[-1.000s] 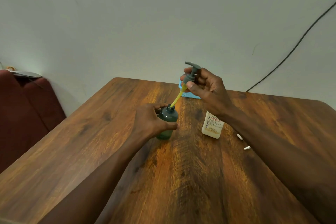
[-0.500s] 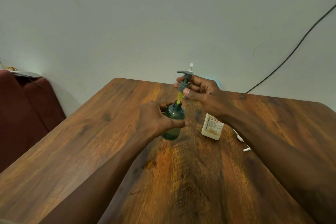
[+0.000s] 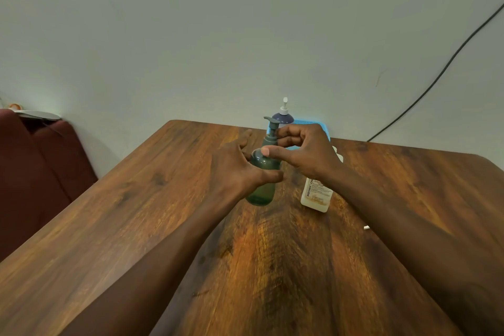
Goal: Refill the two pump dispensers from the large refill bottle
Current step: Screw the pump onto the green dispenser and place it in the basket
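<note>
the right hand (image 3: 305, 153) pinches the grey pump head (image 3: 271, 131) seated on the green dispenser (image 3: 263, 172), thumb at the collar and fingers curled at the stem. the left hand (image 3: 237, 169) cups the green dispenser's left side, thumb across its front, fingers half spread. the green dispenser stands upright on the wooden table (image 3: 163, 226). just right of it stands the white refill bottle (image 3: 316, 196). behind it stands a purple dispenser (image 3: 283, 117) by a blue tray (image 3: 313, 124).
</note>
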